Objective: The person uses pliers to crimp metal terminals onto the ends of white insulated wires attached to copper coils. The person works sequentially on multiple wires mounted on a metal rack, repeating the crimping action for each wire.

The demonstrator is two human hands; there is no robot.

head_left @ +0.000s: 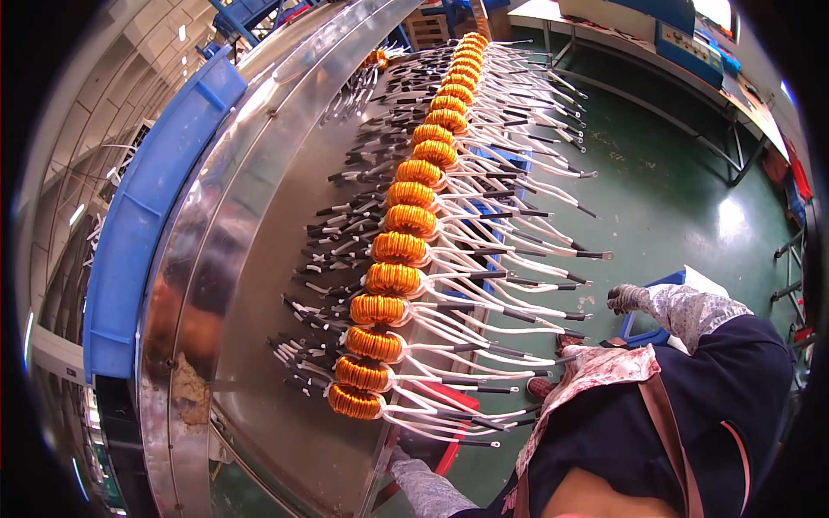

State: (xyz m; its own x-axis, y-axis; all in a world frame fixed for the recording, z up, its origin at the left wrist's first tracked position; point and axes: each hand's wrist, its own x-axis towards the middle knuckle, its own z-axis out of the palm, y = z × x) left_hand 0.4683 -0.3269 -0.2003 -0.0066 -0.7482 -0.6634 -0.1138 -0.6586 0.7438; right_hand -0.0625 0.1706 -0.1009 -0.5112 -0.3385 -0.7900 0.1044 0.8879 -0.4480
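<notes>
A long row of orange-wound toroidal coils lies along the metal tabletop, running from near the person's body away to the far end, each coil with white leads fanning out past the tabletop's right edge and black-tipped ends spread on both sides. The right hand, in a grey knit glove, hangs off to the right of the row, clear of the tabletop and just beyond the tips of the leads, above a blue stool standing on the green floor; its fingers look curled in, and I cannot tell whether it holds anything. The left hand, also gloved in grey, sits low at the near edge of the tabletop, just below the nearest coil and beside a red object; how far it is open cannot be made out. A blue bin runs along the tabletop's left side.
</notes>
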